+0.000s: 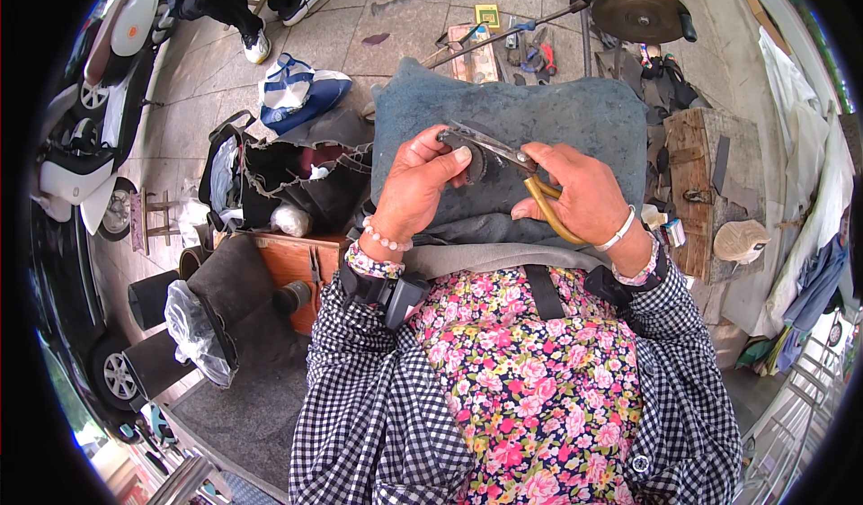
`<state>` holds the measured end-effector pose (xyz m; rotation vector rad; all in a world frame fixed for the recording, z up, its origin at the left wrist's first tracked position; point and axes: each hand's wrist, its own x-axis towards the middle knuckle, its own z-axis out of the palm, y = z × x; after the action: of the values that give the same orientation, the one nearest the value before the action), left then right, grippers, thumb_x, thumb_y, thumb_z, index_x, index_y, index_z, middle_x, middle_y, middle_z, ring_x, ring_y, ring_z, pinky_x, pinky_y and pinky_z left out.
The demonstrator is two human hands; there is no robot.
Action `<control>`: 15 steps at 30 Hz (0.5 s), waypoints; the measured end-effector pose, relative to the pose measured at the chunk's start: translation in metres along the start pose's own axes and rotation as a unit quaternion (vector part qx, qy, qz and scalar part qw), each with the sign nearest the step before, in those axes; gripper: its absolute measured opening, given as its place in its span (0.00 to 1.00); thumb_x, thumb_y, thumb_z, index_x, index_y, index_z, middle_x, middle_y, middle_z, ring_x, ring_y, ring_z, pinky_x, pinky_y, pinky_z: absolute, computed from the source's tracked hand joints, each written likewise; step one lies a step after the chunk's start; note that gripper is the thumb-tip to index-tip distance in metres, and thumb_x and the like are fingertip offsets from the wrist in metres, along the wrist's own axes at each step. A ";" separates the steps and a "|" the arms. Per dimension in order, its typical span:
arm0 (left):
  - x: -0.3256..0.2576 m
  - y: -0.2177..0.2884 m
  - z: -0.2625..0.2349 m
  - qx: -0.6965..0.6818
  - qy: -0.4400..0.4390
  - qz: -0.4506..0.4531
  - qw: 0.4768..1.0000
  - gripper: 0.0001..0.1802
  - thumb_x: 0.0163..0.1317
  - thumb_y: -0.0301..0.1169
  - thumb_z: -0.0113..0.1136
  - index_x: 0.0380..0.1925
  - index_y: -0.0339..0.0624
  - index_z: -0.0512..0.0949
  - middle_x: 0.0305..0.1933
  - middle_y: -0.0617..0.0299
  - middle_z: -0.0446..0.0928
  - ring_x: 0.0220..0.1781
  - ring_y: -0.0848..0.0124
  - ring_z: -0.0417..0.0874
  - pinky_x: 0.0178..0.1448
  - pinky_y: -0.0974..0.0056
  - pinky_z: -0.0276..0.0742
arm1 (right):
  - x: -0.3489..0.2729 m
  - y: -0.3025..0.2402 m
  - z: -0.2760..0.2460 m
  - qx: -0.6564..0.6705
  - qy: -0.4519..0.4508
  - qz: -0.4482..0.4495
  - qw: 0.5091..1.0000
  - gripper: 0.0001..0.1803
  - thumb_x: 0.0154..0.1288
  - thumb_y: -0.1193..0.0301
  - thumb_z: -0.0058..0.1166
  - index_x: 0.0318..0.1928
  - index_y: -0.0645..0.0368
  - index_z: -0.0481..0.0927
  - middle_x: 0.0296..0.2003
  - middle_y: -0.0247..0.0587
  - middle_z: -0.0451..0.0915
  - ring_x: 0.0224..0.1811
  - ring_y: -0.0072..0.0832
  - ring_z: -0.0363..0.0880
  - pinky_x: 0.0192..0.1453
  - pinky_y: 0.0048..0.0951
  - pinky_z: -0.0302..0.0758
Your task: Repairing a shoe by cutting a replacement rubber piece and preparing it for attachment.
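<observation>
My left hand (415, 181) pinches a small dark curved piece (476, 167), which looks like rubber or leather, between thumb and fingers. In my right hand (586, 196) is a pair of scissors (548, 213) with yellow handles, the thumb low by the loops. Their dark blades point left and lie across the upper part of the piece, close to my left fingertips. Whether the blades are biting into it is hard to tell. Below both hands a worn blue-grey cloth pad (557, 114) covers my lap.
Left of me stand a black bag (310, 177), a blue-and-white bag (301, 96) and dark material rolls (238, 280) by an orange-brown board (301, 262). Ahead are hand tools (539, 55) and a metal hand wheel (640, 10). A wooden box (710, 190) sits right; another person's shoe (256, 48) shows far left.
</observation>
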<state>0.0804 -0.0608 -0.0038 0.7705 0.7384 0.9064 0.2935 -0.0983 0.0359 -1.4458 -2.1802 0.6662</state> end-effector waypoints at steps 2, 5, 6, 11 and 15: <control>0.000 -0.003 -0.002 0.001 -0.002 -0.004 1.000 0.05 0.58 0.23 0.52 0.35 0.39 0.75 0.29 0.67 0.75 0.27 0.81 0.71 0.31 0.74 0.67 | 0.000 -0.001 -0.001 -0.002 -0.013 0.010 1.000 0.35 0.41 0.49 0.62 0.46 0.59 0.71 0.32 0.47 0.76 0.32 0.46 0.76 0.32 0.37 0.73; 0.001 -0.002 -0.001 -0.005 -0.020 -0.009 1.000 0.06 0.59 0.25 0.53 0.37 0.41 0.74 0.32 0.68 0.75 0.30 0.80 0.72 0.34 0.73 0.67 | -0.001 0.000 0.000 0.001 -0.011 0.007 1.000 0.36 0.41 0.48 0.62 0.46 0.60 0.71 0.32 0.47 0.76 0.32 0.46 0.76 0.32 0.37 0.73; 0.000 -0.002 -0.001 -0.008 -0.020 -0.011 1.000 0.06 0.59 0.25 0.53 0.37 0.41 0.74 0.32 0.68 0.75 0.30 0.80 0.72 0.34 0.73 0.68 | -0.001 0.000 -0.001 0.002 -0.012 0.007 1.000 0.36 0.41 0.48 0.62 0.46 0.60 0.71 0.32 0.47 0.76 0.32 0.46 0.76 0.32 0.37 0.73; 0.000 -0.004 -0.002 -0.029 -0.029 -0.011 0.999 0.07 0.58 0.25 0.53 0.37 0.41 0.74 0.32 0.67 0.75 0.30 0.79 0.73 0.34 0.73 0.68 | -0.002 0.002 -0.001 0.030 -0.039 0.007 0.999 0.35 0.40 0.48 0.62 0.43 0.61 0.71 0.31 0.48 0.76 0.31 0.46 0.76 0.31 0.37 0.72; -0.002 -0.001 -0.004 -0.021 -0.037 -0.023 0.999 0.08 0.58 0.24 0.53 0.38 0.41 0.74 0.33 0.67 0.76 0.31 0.79 0.73 0.34 0.73 0.68 | -0.002 0.005 -0.003 0.037 -0.050 0.004 0.998 0.35 0.39 0.49 0.63 0.43 0.61 0.71 0.30 0.48 0.76 0.30 0.47 0.76 0.31 0.37 0.72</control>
<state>0.0770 -0.0617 -0.0057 0.7423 0.6682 0.8451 0.3000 -0.0982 0.0353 -1.4123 -2.2004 0.8293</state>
